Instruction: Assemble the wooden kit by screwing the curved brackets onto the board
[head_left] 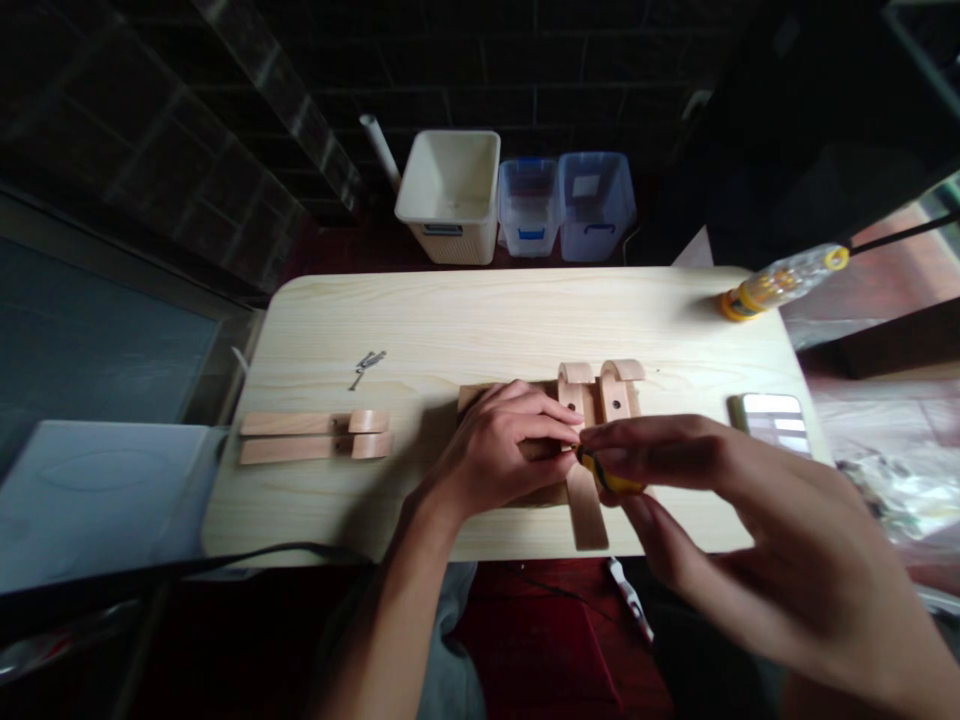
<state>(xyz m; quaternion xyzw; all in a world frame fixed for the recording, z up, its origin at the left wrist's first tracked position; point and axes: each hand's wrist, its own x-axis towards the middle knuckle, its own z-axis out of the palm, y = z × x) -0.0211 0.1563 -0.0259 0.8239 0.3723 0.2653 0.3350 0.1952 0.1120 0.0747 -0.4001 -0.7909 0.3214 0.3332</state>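
Observation:
My right hand [780, 530] grips a screwdriver [616, 482] by its yellow and black handle. The tool's tip is hidden behind fingers above a wooden hook [589, 518]. My left hand [506, 445] rests over a wooden board [472, 398], thumb and fingertips closed on that hook beside the screwdriver; whether they also pinch a screw cannot be seen. The hook is a flat strip with a curled far end, lying across the board. Just right of it lies a second wooden hook [617, 402] with a dark hole or screw head showing.
Two more wooden hooks [300, 437] lie side by side at the left, with several screws [367, 366] behind them. A clear bottle-like container with yellow ends [780, 283] stands back right, near a phone [772, 420]. Beyond the table [480, 310] are a cream bin [450, 235] and clear boxes [596, 215].

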